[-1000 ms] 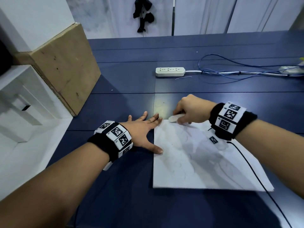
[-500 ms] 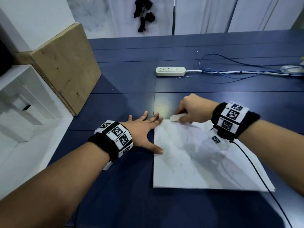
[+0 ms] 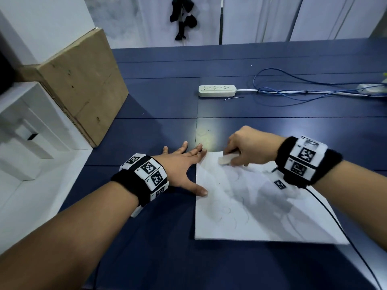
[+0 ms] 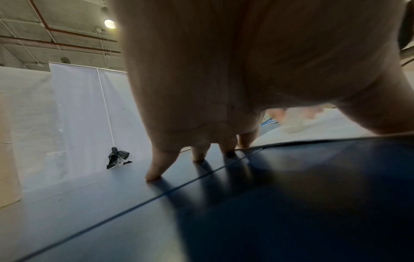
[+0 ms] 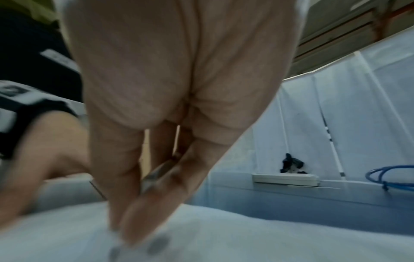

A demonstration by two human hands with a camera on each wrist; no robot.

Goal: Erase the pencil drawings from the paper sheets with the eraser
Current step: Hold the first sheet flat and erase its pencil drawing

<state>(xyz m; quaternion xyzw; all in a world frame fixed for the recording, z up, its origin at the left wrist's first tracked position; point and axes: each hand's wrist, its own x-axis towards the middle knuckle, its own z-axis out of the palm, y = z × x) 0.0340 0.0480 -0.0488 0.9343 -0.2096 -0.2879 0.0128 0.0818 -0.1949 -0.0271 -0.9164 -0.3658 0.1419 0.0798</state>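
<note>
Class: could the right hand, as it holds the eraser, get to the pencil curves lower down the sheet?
Probably yes. The right hand grips the eraser at the paper far edge; the pencil curves lie uncovered, and the left hand presses only the left edge.

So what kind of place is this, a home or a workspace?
Probably a workspace or recording studio: white backdrop curtains behind a blue table, a power strip with loose cables, exposed ceiling pipes.

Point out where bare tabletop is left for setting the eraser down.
Free: the dark blue table between the brown cardboard box and the white power strip, and the near strip below the white paper sheet. Crowded: the far right, where blue cables loop, and the sheet's far left corner, under the left hand and right hand.
</note>
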